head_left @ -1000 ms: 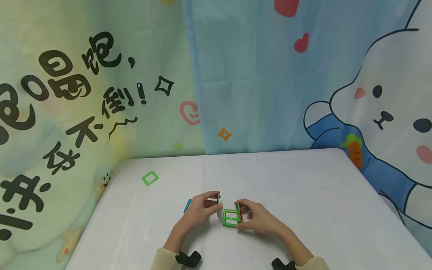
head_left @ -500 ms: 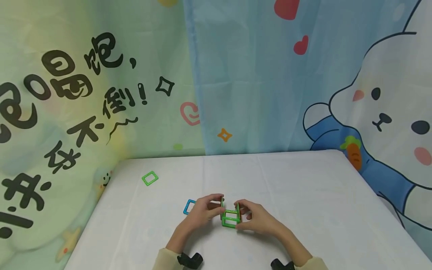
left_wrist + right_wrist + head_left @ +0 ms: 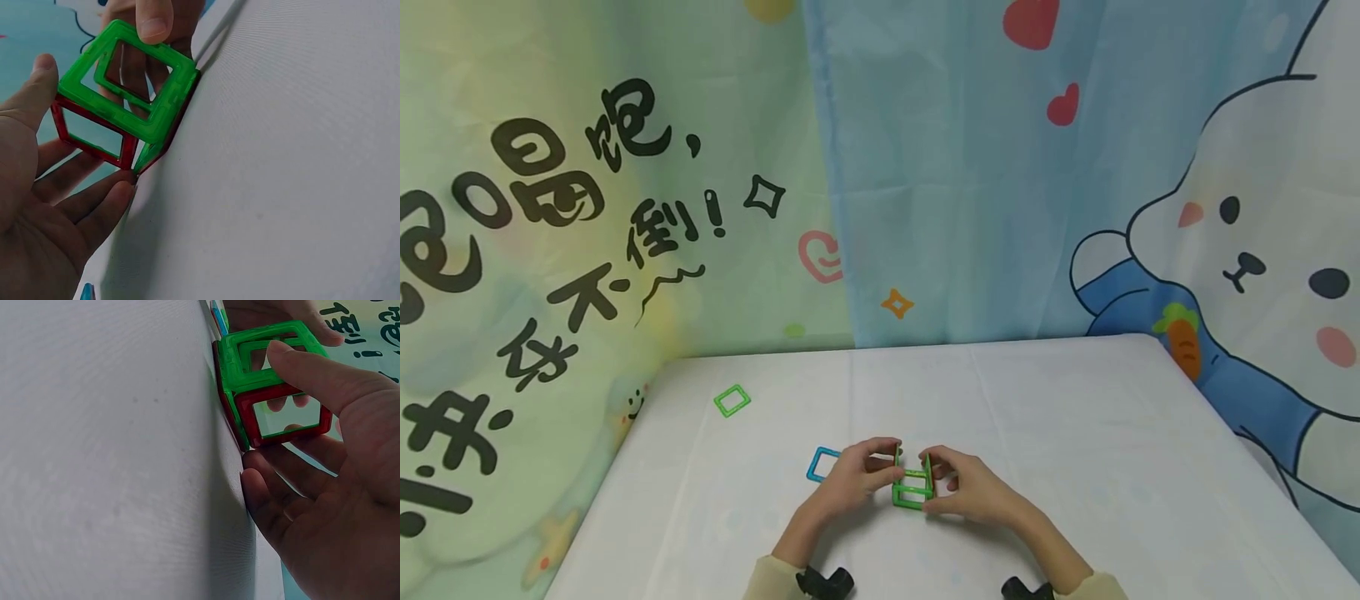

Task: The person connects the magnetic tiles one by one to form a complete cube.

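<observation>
As the green-and-red magnetic-tile box (image 3: 913, 491) sits on the tabletop (image 3: 1060, 417), L hand's (image 3: 857, 477) fingers grip its L side tile (image 3: 129, 150), R hand's (image 3: 972, 485) its R side tile (image 3: 249, 419). Step, by est.: squaring walls; next move prob. calls for edges aligned w/ light pressure.

The left hand (image 3: 856, 479) pinches the green frame (image 3: 100, 106) from its left, the right hand (image 3: 973, 490) from its right; left thumb contact is unclear.

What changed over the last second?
The left hand moved right, bringing its upright square against the green frame; the gap closed. More of the blue square shows. Nothing newly gripped or released. The right hand kept its hold; the far green square stayed.
</observation>
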{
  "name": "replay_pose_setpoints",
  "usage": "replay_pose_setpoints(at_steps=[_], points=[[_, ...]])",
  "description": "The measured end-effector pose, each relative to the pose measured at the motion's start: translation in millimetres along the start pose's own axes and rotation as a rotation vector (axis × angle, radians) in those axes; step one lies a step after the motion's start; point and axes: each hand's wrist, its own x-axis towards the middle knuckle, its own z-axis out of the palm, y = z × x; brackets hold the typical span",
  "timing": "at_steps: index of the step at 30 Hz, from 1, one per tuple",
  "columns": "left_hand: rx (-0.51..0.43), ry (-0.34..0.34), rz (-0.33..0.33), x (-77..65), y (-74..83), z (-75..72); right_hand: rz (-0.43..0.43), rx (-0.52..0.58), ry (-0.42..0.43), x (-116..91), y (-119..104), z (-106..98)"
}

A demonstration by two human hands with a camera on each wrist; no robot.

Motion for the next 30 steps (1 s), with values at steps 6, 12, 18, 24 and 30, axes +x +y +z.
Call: replay_pose_setpoints(at_steps=[6,12,18,24,30], points=[[-0.007,-0.002,-0.012,-0.1,1.4,1.1,-0.009,0.002,0.002,-0.8,-1.8,-1.4],[-0.019,-0.011,-0.026,-0.4,0.6,2.3,-0.007,0.006,0.001,-0.8,-0.1,-0.8],[-0.022,-0.016,-0.026,-0.4,-1.3,2.9,-0.009,0.012,0.0,-2.1,0.7,0.2],[-0.03,-0.024,-0.027,-1.7,0.0,2.0,0.001,0.008,0.003,-2.4,-0.2,0.2],[-0.038,-0.023,-0.025,-2.0,-1.4,1.3,0.006,0.01,0.012,-2.7,-1.8,-0.5]])
